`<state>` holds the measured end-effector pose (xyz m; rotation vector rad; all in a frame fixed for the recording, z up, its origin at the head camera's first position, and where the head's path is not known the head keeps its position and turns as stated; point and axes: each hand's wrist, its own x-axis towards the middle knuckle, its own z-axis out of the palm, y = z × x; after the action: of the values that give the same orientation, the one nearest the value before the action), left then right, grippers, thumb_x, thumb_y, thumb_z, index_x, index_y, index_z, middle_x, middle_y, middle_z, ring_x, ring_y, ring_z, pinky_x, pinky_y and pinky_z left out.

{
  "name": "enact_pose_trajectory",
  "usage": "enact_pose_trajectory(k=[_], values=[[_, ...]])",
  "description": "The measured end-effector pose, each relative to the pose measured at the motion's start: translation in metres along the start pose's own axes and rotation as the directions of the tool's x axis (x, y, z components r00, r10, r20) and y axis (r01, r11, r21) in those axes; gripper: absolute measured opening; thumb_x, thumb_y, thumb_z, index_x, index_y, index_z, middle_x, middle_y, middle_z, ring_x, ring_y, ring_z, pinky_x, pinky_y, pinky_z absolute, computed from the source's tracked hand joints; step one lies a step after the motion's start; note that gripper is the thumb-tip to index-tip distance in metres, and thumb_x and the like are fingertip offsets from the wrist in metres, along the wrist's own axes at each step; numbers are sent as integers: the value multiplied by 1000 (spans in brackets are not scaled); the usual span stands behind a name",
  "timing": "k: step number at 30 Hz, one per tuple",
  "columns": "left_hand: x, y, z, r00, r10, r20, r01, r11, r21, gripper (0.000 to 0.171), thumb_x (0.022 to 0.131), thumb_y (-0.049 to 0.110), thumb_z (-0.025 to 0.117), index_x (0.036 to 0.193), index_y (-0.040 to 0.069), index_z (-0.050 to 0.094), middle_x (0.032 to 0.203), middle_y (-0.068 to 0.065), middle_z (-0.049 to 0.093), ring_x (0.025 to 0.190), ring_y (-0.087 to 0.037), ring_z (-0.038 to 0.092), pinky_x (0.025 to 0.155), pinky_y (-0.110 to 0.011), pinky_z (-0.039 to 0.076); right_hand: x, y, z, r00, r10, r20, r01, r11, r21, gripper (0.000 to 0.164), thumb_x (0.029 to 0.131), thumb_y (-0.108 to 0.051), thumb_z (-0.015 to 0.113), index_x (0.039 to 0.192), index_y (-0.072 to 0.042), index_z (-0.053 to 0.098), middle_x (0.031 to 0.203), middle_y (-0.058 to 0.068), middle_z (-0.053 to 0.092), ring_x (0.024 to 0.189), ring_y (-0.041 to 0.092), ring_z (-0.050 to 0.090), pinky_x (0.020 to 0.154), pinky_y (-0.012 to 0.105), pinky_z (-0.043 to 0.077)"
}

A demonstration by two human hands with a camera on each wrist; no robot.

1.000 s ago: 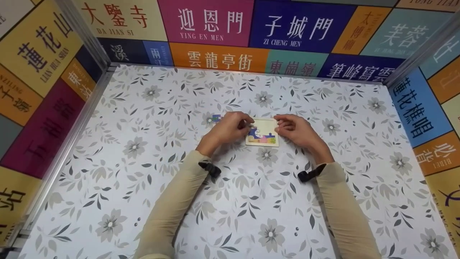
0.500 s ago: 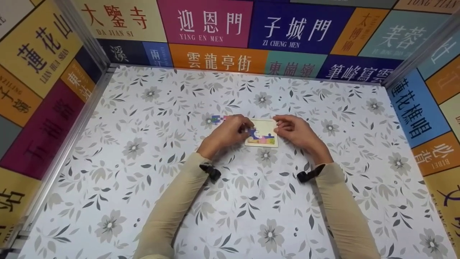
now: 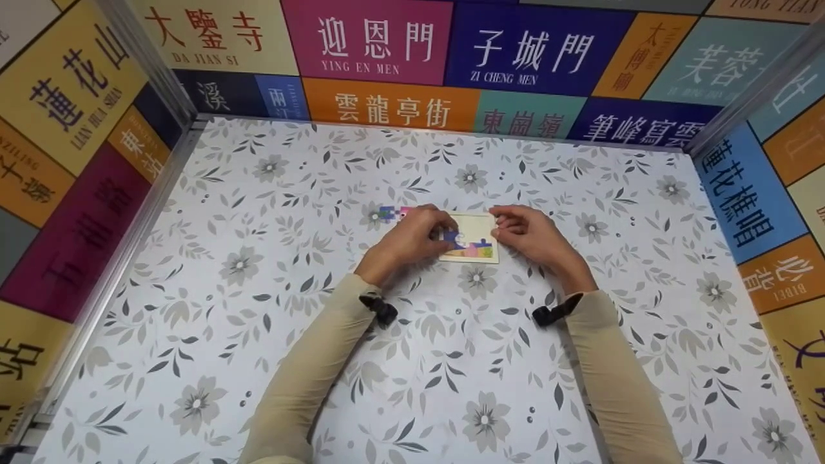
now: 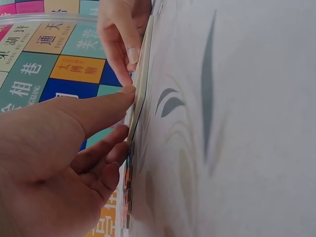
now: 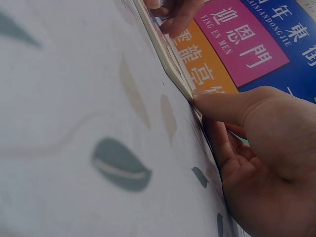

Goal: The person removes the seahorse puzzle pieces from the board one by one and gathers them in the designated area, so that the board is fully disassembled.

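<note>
Puzzle tray [image 3: 474, 224] on the counter [image 3: 309, 361], between your hands, part-filled: coloured pieces [image 3: 482, 248] along its near and left sides, bare base at the far side. Your left grip [image 3: 412, 237] is mostly closed, thumb and bent fingers at the tray's left side; you can't tell whether a piece sits under them. Your right grip [image 3: 533, 233] is likewise nearly closed, thumb and curled fingers holding the right edge. Risks, as judged: press the left thumb down off-centre and a seated piece could pop up or slide toward the bare base; pull unevenly with the right and the tray may skew, loosening the others. The loose pieces [image 3: 388, 212] lie just beyond your left hand, so a backward sweep of the knuckles might scatter them. Count: one tray; two hands; two black wristbands [image 3: 379, 308]; at least two loose pieces, your hand perhaps hiding more; several in the tray, seams too small to number.
</note>
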<state>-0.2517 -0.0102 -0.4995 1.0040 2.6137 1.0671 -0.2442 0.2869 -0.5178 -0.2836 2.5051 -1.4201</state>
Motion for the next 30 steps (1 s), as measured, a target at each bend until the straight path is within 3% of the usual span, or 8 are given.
enact_pose_trajectory(k=[8, 14, 18, 30], values=[[0, 6, 1, 998, -65, 24, 64, 997, 41, 38, 97, 18, 82, 133, 8, 74, 124, -14, 66, 112, -27, 64, 97, -40, 55, 0, -2, 0, 1000, -14, -7, 14, 1000, -7, 51, 104, -22, 75, 152, -10, 62, 132, 18, 65, 107, 11, 67, 89, 11, 53], [-1, 7, 3, 998, -63, 30, 62, 997, 53, 38, 99, 19, 79, 135, 8, 72, 130, -15, 62, 118, -29, 59, 103, -43, 52, 0, -5, 2, 1000, 17, -4, -17, 1000, -19, 52, 104, -18, 74, 153, -7, 60, 135, 21, 64, 109, 13, 65, 89, 10, 52], [-2, 7, 5, 997, -72, 36, 70, 996, 64, 39, 98, 18, 79, 136, 9, 72, 130, -14, 65, 119, -30, 57, 104, -45, 50, 0, -1, 1, 1000, 6, -8, -6, 1000, -21, 51, 103, -22, 76, 151, -11, 63, 132, 17, 66, 108, 13, 67, 90, 12, 54], [1, 6, 2, 1000, -5, 4, 5, 997, 73, 38, 98, 10, 76, 136, 8, 74, 128, -11, 71, 117, -27, 62, 102, -42, 53, -1, -2, 0, 1000, 1, -4, -1, 1000, -13, 52, 104, -25, 76, 152, -12, 62, 132, 17, 65, 107, 10, 66, 90, 11, 53]])
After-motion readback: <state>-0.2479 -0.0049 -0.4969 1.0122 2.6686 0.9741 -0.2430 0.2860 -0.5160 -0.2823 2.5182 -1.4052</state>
